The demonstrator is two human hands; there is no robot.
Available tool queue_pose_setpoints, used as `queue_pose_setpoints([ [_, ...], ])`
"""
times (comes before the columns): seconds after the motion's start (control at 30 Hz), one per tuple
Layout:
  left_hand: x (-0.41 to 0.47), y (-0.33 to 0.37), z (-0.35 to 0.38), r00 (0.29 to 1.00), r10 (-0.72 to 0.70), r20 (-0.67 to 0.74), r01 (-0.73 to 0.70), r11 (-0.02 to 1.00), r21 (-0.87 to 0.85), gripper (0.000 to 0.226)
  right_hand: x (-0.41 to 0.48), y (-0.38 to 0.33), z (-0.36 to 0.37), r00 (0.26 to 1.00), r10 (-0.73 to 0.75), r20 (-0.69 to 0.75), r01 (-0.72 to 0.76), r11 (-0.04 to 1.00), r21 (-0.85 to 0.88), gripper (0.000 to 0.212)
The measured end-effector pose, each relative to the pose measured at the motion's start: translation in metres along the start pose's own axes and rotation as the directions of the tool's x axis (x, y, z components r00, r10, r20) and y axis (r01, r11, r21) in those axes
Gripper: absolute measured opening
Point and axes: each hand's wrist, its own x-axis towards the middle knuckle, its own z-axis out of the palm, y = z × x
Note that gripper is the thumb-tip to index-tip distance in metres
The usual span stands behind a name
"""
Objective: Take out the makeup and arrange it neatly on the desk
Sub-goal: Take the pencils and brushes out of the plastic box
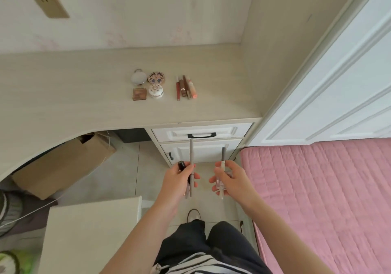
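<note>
On the pale wooden desk lie a white round compact, a patterned round compact, a square blush palette and a small white jar. To their right a row of several lip tubes lies side by side. Below the desk's front edge, my left hand grips a long grey pencil and a dark-capped tube. My right hand holds a clear glass bottle and a grey-and-white pen.
White drawers with black handles sit under the desk's right end. A cardboard box stands under the desk on the left. A pink quilted bed fills the right side, a white cabinet door above it. A pale stool top is at lower left.
</note>
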Motion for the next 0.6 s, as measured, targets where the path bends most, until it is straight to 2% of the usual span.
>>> queue_pose_setpoints([
  [0.4,0.097,0.062,0.012,0.998,-0.048,0.044,0.047,0.999,0.022,0.017,0.097,-0.051,-0.014,0.998,0.056,-0.027,-0.054,0.998,0.045,0.018],
  [0.6,0.155,0.094,0.036,0.996,-0.09,-0.001,0.09,0.996,0.018,0.019,0.16,-0.081,-0.04,0.995,0.095,0.012,-0.095,0.995,0.021,0.018],
])
